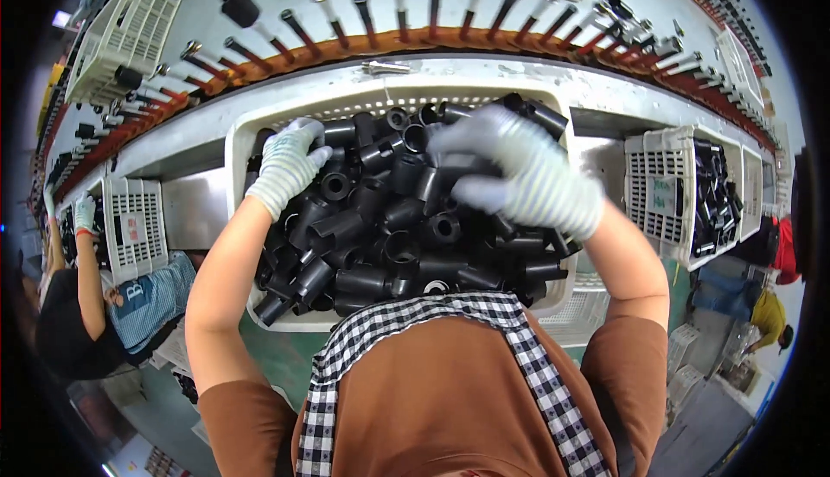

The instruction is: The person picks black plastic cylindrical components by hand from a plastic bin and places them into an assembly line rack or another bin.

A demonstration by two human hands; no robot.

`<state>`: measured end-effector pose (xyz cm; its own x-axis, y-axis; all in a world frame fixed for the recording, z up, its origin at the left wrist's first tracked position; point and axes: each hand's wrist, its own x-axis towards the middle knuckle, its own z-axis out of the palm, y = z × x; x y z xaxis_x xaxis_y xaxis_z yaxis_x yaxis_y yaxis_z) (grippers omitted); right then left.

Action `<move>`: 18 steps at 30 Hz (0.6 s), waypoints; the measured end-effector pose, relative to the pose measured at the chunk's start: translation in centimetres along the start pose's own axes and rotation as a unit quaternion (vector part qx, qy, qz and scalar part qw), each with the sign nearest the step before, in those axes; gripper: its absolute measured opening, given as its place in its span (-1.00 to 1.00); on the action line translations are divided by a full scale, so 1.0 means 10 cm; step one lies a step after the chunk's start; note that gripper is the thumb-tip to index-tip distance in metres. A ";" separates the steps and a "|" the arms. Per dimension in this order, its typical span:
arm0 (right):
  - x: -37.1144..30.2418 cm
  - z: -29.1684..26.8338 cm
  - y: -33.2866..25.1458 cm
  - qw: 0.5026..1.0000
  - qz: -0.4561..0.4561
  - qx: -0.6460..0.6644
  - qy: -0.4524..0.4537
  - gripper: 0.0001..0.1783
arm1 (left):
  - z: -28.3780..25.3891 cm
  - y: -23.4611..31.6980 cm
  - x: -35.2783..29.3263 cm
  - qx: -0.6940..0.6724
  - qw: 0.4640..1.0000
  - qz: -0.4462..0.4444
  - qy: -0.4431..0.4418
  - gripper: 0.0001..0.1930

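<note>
A wide white plastic crate (251,321) in front of me is heaped with short black tubes (337,231). My left hand (290,166), in a pale striped glove, is at the crate's left side. Its fingers and thumb are bent around the end of a black tube (341,134) that sticks out to the right. Over the right half of the heap is my right hand (527,174), gloved the same way and smeared by motion. Dark tubes show between its thumb and fingers, but I cannot tell whether it grips one.
Beyond the crate, a rack (432,41) carries a curved row of upright metal rods, some with black sleeves. A loose metal piece (386,67) lies on the ledge (519,71). More crates stand left (138,226) and right (661,187). A co-worker (130,304) is at the left.
</note>
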<state>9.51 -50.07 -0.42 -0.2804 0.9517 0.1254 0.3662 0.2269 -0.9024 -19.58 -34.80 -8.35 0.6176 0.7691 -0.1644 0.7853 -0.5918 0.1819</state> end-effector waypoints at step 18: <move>-0.07 -0.60 0.47 0.809 0.196 -0.532 -0.156 -0.59 | -1.14 0.39 0.66 -0.256 0.921 0.101 0.276 -0.70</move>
<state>16.76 -48.42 -2.26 -0.1067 0.9330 -0.3436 0.9910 0.1277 0.0390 -12.95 -29.29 2.37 0.5221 0.7457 0.4140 0.4468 -0.6526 0.6119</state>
